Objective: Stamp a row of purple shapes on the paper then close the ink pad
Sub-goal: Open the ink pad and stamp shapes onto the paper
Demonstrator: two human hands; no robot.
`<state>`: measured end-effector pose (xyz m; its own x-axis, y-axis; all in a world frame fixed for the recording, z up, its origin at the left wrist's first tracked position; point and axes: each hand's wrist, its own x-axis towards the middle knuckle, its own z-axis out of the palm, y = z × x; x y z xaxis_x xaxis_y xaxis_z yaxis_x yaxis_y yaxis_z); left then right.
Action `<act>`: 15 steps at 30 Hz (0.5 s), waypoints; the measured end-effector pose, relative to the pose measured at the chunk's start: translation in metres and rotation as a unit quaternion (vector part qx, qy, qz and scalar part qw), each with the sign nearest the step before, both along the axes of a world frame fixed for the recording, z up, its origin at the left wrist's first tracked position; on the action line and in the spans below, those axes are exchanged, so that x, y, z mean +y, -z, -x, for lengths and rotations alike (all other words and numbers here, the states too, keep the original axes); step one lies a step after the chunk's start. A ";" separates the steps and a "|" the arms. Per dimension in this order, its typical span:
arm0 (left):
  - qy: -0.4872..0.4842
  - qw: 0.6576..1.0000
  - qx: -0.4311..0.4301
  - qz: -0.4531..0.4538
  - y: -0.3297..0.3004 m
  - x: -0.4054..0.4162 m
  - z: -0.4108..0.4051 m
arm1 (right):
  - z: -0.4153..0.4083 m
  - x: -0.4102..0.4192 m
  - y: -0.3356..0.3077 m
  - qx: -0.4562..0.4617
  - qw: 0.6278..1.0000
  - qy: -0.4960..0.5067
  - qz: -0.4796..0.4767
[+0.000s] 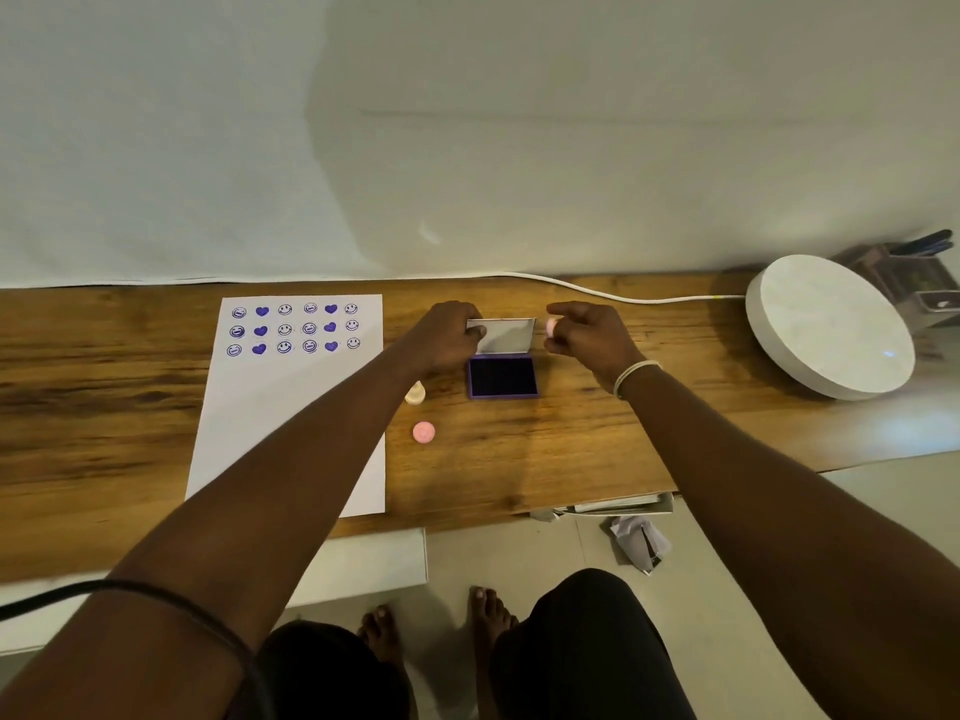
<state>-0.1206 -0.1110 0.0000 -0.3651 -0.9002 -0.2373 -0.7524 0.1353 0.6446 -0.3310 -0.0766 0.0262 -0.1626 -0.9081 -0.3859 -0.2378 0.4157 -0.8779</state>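
A white paper lies on the wooden table at the left, with three rows of purple smileys and hearts near its top. The purple ink pad sits open in the middle, its lid standing up behind it. My left hand grips the lid's left edge. My right hand pinches a small pink stamp just right of the lid. A pink stamp and a cream stamp rest on the table left of the pad.
A round white disc-shaped device with a white cable sits at the right. Behind it stands a holder with pens. The table's front edge runs near my knees. Crumpled paper lies on the floor.
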 end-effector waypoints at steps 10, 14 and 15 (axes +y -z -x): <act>-0.060 0.992 0.084 0.074 -0.019 0.016 -0.016 | -0.014 0.028 0.000 -0.438 0.888 0.097 -0.105; -0.123 0.975 0.111 0.148 -0.029 0.044 -0.051 | -0.018 0.029 0.000 -0.416 0.900 0.081 -0.098; -0.150 0.969 0.101 0.166 -0.030 0.052 -0.066 | -0.021 0.028 0.002 -0.375 0.920 0.066 -0.090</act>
